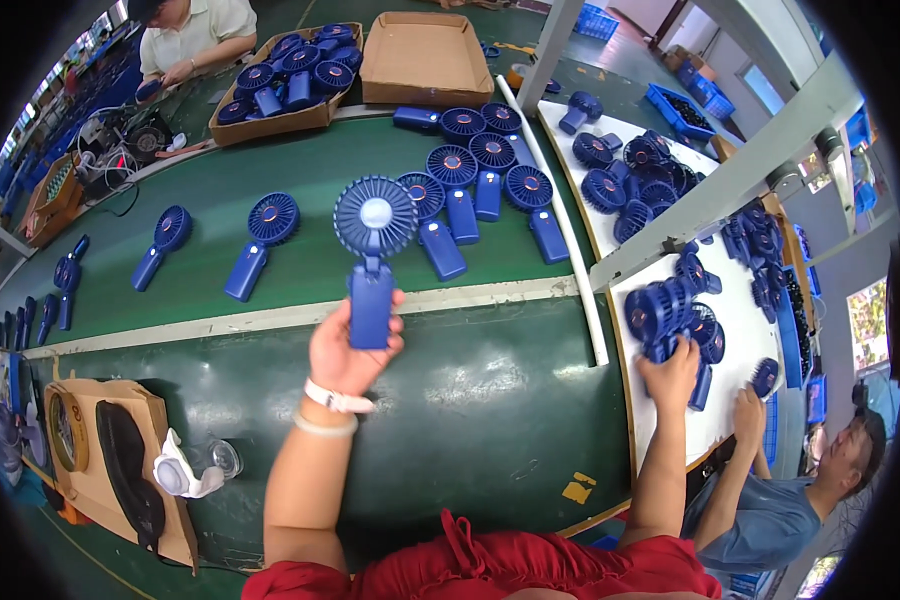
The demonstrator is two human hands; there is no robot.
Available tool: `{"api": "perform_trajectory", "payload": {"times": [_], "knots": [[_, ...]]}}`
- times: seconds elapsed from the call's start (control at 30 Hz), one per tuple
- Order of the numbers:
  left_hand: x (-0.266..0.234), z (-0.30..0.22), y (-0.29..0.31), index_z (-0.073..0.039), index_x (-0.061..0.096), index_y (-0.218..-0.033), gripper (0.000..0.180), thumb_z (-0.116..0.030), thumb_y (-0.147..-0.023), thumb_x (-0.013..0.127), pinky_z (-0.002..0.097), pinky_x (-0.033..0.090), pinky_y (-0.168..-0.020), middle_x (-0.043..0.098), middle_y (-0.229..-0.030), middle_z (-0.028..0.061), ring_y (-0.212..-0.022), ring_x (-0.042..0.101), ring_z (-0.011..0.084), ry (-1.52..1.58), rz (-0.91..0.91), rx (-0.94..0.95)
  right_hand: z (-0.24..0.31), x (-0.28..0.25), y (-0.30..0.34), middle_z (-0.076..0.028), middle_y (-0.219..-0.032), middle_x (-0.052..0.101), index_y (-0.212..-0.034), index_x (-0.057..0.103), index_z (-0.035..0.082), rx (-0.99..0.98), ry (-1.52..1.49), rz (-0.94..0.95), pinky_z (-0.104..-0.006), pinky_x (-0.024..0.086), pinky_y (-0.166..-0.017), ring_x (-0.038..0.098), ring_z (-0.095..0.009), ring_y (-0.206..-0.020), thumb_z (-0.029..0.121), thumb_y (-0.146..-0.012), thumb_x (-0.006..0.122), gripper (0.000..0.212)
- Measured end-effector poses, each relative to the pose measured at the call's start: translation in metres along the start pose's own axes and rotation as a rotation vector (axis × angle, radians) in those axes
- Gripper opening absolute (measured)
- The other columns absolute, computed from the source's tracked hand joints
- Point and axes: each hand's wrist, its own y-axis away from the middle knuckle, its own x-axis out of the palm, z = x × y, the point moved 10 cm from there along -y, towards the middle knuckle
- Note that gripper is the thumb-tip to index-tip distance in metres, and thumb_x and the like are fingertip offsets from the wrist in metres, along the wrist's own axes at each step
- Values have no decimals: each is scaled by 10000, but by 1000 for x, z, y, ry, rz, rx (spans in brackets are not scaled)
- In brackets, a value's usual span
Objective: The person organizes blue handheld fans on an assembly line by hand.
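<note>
My left hand (348, 350) is closed around the handle of a blue handheld fan (374, 222), held upright above the green bench with its round head at the top. Over the white table on the right, my right hand (672, 372) grips at least one more blue handheld fan (656, 312); the overlapping heads there hide how many. Beyond my left hand, a cluster of similar fans (454, 165) lies on the green conveyor belt (320, 270). Further fans, among them one nearby (274, 218), lie spaced along the belt toward the left.
A white rail (595, 330) and a metal post (690, 215) stand between belt and white table (660, 430). A co-worker (770, 515) handles a fan at right; another person (195, 45) sits across the belt. A fan-filled carton (270, 125), open carton (420, 60) and cardboard tray (175, 520) are around.
</note>
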Motion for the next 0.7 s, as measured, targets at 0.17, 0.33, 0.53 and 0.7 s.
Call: {"api": "perform_trajectory", "payload": {"times": [0.17, 0.33, 0.53, 0.7], "knots": [[17, 29, 22, -40, 468, -1214, 475, -310, -823, 462, 344, 428, -678, 531, -1117, 171, -821, 504, 246, -2, 106, 0, 22, -18, -33, -191, -1277, 433, -1234, 428, 32, -67, 219, -393, -460, 359, -941, 423, -358, -1173, 289, -717, 688, 633], [13, 25, 22, -49, 437, -1248, 489, -255, -813, 523, 375, 455, -738, 521, -1153, 182, -859, 530, 255, 17, 182, 24, 149, -28, 15, -205, -1091, 519, -1075, 503, 6, -553, -468, -361, -438, 360, -920, 470, -372, -1050, 48, -726, 608, 367], [-35, 1, 20, -64, 382, -1223, 640, 31, -674, 696, 326, 515, -747, 516, -971, 37, -851, 535, 108, -774, -218, 234, 295, 37, 57, -194, -1047, 535, -1095, 504, 0, -733, -777, 190, -418, 418, -862, 507, -373, -996, 108, -757, 623, 374], [-23, 1, 18, -35, 372, -1218, 379, -127, -889, 534, 303, 491, -803, 526, -1060, 88, -925, 555, 167, -667, -139, 347, 360, 63, 55, -206, -1027, 535, -1183, 448, 2, -674, -415, 244, -426, 446, -814, 520, -371, -963, 170, -762, 639, 492]]}}
